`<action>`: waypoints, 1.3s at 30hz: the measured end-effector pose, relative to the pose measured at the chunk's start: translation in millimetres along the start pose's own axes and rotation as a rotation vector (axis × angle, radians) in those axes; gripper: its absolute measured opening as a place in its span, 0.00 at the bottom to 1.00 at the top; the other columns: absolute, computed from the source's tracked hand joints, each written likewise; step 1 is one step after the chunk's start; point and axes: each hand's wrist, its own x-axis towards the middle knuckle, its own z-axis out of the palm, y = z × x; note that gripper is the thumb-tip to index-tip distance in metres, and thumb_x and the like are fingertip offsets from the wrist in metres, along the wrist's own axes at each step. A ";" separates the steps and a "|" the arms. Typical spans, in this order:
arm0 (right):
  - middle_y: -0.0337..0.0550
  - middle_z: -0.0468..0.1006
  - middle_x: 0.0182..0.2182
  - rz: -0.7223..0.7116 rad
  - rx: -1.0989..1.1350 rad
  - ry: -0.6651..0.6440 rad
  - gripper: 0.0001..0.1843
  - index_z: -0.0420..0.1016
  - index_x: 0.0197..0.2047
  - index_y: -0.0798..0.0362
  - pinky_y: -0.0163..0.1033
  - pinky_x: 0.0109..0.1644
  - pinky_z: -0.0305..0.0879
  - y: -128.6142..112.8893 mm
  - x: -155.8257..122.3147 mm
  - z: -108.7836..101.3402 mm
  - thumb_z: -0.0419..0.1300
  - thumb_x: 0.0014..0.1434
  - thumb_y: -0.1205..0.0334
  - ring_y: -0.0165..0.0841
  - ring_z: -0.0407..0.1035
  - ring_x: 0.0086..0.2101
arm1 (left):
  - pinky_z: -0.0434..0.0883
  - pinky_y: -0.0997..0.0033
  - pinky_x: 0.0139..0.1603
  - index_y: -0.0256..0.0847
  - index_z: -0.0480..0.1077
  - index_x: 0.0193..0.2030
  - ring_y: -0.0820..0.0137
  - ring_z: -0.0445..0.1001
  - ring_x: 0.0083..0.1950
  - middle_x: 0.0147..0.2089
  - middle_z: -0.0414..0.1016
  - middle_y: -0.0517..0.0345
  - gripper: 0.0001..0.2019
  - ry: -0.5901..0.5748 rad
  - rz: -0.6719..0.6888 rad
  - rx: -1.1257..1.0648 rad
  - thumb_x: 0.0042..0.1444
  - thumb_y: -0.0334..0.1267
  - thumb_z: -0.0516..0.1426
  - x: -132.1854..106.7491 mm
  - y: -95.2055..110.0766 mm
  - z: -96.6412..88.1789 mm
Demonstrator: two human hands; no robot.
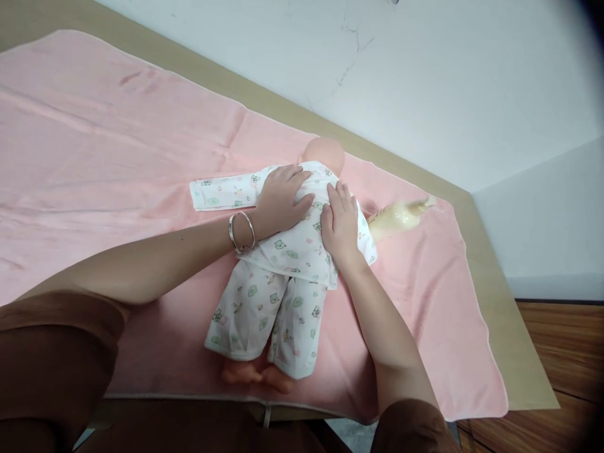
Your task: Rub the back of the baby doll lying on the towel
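Observation:
A baby doll (323, 152) lies on a pink blanket (117, 145), its bald head toward the wall and its feet toward me. It wears a white printed top (292, 248) and matching trousers (250, 311). My left hand (283, 198), with silver bangles at the wrist, rests flat on the chest of the top, fingers spread. On the other side of the chest lies my right hand (342, 223), its fingers stretched out over the cloth. One sleeve (224, 190) extends straight out to the left. The doll's face is not visible.
A pale yellow bottle (401, 215) lies on the blanket to the right of the doll. The wooden table (514, 352) shows around the blanket's edges. A white wall (425, 88) stands behind it, and a brown wooden floor (561, 346) is at the right.

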 end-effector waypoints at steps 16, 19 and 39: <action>0.53 0.60 0.73 0.020 0.027 -0.035 0.28 0.58 0.72 0.52 0.63 0.76 0.45 1.6 1.4 0.9 0.40 0.72 0.59 0.42 0.49 0.74 | 0.61 0.45 0.72 0.40 0.70 0.62 0.50 0.66 0.68 0.65 0.71 0.45 0.24 -0.034 -0.039 -0.029 0.64 0.47 0.52 0.7 0.6 -1.8; 0.52 0.60 0.73 0.018 0.027 -0.033 0.28 0.58 0.72 0.52 0.62 0.76 0.45 2.9 1.5 1.8 0.40 0.72 0.58 0.41 0.49 0.74 | 0.61 0.45 0.72 0.41 0.70 0.62 0.52 0.66 0.68 0.65 0.71 0.46 0.23 -0.032 -0.039 -0.023 0.64 0.47 0.52 0.2 0.3 -1.6; 0.49 0.62 0.72 0.010 0.046 -0.022 0.28 0.59 0.71 0.49 0.62 0.76 0.45 10.0 4.2 6.2 0.37 0.74 0.53 0.41 0.50 0.73 | 0.62 0.47 0.71 0.41 0.68 0.62 0.54 0.67 0.68 0.64 0.72 0.48 0.23 -0.039 -0.011 -0.024 0.68 0.52 0.52 2.0 -5.1 -0.1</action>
